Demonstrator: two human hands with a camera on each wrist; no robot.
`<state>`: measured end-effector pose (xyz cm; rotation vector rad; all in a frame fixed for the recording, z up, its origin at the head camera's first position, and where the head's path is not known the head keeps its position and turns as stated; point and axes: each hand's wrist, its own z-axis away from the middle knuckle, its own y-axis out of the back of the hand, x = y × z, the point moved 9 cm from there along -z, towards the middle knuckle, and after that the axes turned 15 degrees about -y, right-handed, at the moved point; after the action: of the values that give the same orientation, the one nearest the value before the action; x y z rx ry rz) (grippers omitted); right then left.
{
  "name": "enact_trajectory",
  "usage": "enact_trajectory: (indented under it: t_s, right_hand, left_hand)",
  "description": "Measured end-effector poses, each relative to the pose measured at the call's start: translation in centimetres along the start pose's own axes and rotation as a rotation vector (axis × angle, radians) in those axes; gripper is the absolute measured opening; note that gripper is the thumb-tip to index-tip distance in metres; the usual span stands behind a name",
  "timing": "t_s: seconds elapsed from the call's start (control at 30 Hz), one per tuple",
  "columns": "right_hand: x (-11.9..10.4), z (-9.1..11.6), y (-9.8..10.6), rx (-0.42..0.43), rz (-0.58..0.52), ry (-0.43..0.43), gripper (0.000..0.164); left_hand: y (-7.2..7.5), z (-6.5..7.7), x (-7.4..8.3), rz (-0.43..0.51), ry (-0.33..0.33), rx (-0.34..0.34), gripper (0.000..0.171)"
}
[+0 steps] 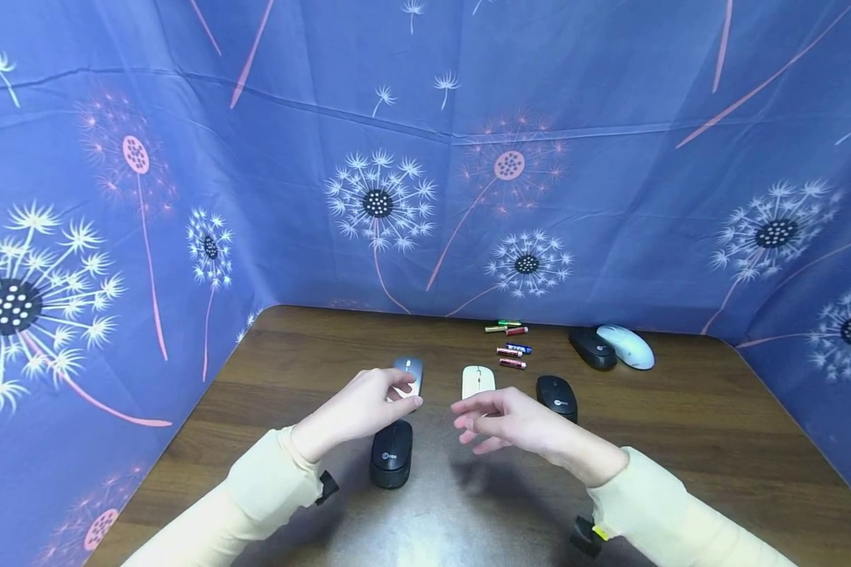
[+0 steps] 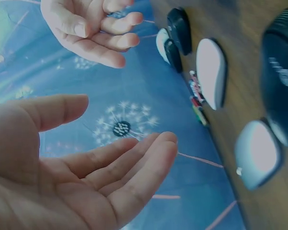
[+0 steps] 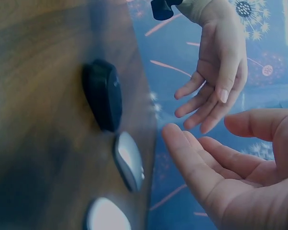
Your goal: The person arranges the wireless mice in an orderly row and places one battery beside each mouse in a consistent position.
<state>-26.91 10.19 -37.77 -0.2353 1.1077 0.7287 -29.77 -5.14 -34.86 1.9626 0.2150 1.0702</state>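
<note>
My left hand (image 1: 369,405) hovers over the table with its fingers relaxed and nothing in its grasp. Nearest to it are a black computer mouse (image 1: 392,454) just in front and a grey-blue mouse (image 1: 411,366) that its fingers partly cover in the head view. To the right, my right hand (image 1: 507,423) also hangs in the air, fingers loosely bent and holding nothing. Behind those fingers lies a white mouse (image 1: 478,379), its near end hidden. Another black mouse (image 1: 556,395) lies beyond the right wrist. Both wrist views show the palms facing each other, with empty space between thumb and fingers.
Several small batteries (image 1: 512,352) in mixed colours lie toward the back of the wooden table (image 1: 312,346). At the back right, a black mouse (image 1: 592,349) and a pale mouse (image 1: 628,347) sit side by side. A blue dandelion-print cloth (image 1: 425,118) hangs behind the table.
</note>
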Motion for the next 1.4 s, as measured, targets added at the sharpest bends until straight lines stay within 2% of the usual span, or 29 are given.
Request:
enact_trajectory:
  t_s: [0.33, 0.63, 0.8, 1.0, 1.3, 1.4]
  right_hand:
    - [-1.5, 2.5, 3.9, 0.102, 0.057, 0.063, 0.045]
    - [-2.2, 4.9, 8.1, 0.234, 0.115, 0.084, 0.048]
    - [-2.1, 5.9, 10.3, 0.302, 0.115, 0.054, 0.051]
    - [-1.7, 6.9, 13.0, 0.367, 0.068, 0.084, 0.051]
    - [0.3, 7.0, 16.3, 0.432, -0.038, 0.091, 0.055]
    - [1.0, 7.1, 17.2, 0.444, -0.063, 0.095, 0.058]
  left_hand:
    - [0.1, -3.0, 3.2, 0.008, -0.084, -0.048, 0.041]
    - [-0.6, -6.2, 5.0, 0.016, -0.136, -0.075, 0.042]
    - [-1.0, -8.1, 5.6, 0.014, -0.147, -0.107, 0.046]
    - [-1.4, -10.4, 6.1, -0.031, -0.152, -0.092, 0.049]
    - [-3.4, -13.5, 5.9, -0.046, -0.145, -0.108, 0.050]
    - [-4.1, -14.7, 5.7, -0.014, -0.130, -0.117, 0.049]
